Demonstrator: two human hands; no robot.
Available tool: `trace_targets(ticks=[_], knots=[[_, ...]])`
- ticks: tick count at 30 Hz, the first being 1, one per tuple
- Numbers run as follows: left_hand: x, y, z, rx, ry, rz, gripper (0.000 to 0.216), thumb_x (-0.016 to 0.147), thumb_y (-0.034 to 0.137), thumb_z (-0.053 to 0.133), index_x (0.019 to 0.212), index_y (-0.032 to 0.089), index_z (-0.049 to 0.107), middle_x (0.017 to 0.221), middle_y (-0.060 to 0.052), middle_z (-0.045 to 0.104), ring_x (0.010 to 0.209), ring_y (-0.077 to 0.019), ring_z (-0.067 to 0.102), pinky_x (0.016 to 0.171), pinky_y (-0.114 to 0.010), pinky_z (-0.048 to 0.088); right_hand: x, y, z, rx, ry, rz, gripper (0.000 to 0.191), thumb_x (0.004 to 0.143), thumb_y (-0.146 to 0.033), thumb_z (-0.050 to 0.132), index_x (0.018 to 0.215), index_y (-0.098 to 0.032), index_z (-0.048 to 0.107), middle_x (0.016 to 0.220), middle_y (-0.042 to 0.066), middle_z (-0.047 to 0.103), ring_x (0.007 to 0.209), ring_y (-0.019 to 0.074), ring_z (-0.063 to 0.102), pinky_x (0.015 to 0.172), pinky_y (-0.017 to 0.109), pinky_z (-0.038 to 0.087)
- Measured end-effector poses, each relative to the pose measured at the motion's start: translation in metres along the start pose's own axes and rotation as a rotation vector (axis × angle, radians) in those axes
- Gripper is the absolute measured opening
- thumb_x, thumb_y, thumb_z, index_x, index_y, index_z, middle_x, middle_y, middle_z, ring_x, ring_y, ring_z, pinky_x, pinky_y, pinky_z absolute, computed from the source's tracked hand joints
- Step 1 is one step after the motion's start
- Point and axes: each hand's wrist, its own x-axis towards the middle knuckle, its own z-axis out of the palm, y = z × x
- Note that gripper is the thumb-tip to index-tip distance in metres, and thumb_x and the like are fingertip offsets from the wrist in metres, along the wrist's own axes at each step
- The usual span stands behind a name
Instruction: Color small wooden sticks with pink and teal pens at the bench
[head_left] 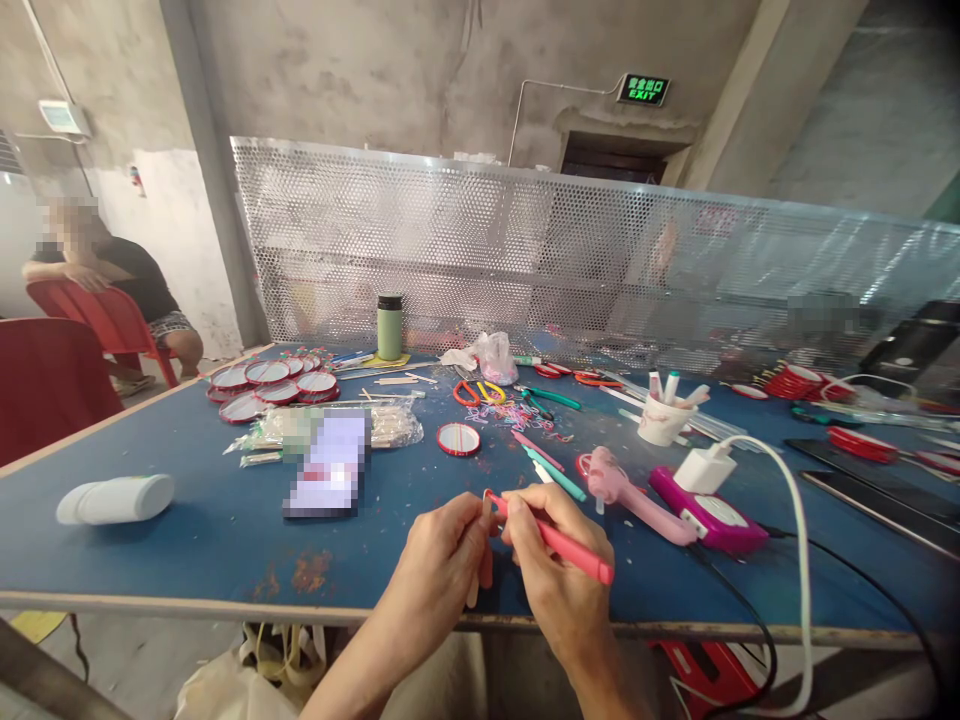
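Note:
My left hand (442, 550) is closed around a flat wooden stick (473, 592), whose lower end shows under the fingers. In my right hand (562, 560) is a pinkish-red pen (570, 553), gripped between thumb and fingers, with its tip at the top of the stick. Both hands are close together over the table's front edge. Just beyond them lies a round white disc with a red rim (458, 439). A teal pen (556, 472) and a pink pen (538, 450) rest to the right of it. What the pen tip touches is too small to make out.
A phone (330, 465) leans by bagged wooden sticks (397, 422). Left are stacked red-rimmed discs (268, 372) and a white bottle (116, 499). Right are a pink handheld fan (637, 500), a purple power strip (709, 512) with cables, and a cup of pens (666, 422). Scissors (478, 393) lie behind.

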Motion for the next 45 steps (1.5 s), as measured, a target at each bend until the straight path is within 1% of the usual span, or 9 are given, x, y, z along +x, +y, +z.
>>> trace_targets(ticks=[11,19,32,40,45], knots=[[-0.0001,-0.0001,0.0001,-0.004,-0.004,-0.002,0.04,0.099,0.045,0.038,0.07,0.02,0.049,0.056,0.002,0.056,0.047,-0.0093,0.048,0.051,-0.02,0.035,0.0008,0.0002,-0.0008,0.013,-0.013,-0.043,0.024,0.095,-0.023,0.052,0.074,-0.019,0.062,0.056,-0.003,0.061,0.046,0.0107,0.055,0.047,0.021,0.043],[0.0004,0.0022,-0.0003,-0.004,-0.003,-0.01,0.041,0.099,0.045,0.039,0.068,0.02,0.049,0.055,0.002,0.056,0.047,-0.0094,0.048,0.052,-0.02,0.035,-0.0005,0.0007,-0.0004,0.007,0.001,0.005,0.026,0.097,-0.027,0.052,0.073,-0.02,0.059,0.054,-0.004,0.058,0.043,0.0107,0.052,0.046,0.022,0.042],[-0.0014,0.0011,0.0002,-0.007,0.005,-0.007,0.041,0.099,0.045,0.039,0.068,0.02,0.049,0.055,0.002,0.057,0.047,-0.0093,0.048,0.051,-0.02,0.035,0.0008,0.0001,-0.0004,0.008,-0.009,-0.021,0.025,0.096,-0.024,0.052,0.073,-0.019,0.061,0.055,-0.004,0.059,0.046,0.011,0.054,0.047,0.021,0.042],[-0.0002,0.0048,-0.0001,-0.016,0.001,-0.021,0.041,0.098,0.047,0.041,0.068,0.02,0.049,0.054,0.001,0.056,0.046,-0.01,0.049,0.05,-0.021,0.036,-0.0004,-0.0002,-0.0007,-0.007,0.022,0.022,0.026,0.096,-0.028,0.053,0.071,-0.02,0.058,0.055,-0.003,0.059,0.045,0.011,0.053,0.047,0.022,0.042],[0.0002,0.0017,0.0003,-0.011,0.006,-0.007,0.042,0.098,0.047,0.04,0.069,0.02,0.049,0.055,0.001,0.057,0.047,-0.0097,0.049,0.052,-0.021,0.035,-0.0002,0.0012,-0.0006,-0.005,0.001,-0.012,0.026,0.097,-0.026,0.052,0.072,-0.02,0.058,0.055,-0.003,0.059,0.045,0.0109,0.052,0.048,0.022,0.042]])
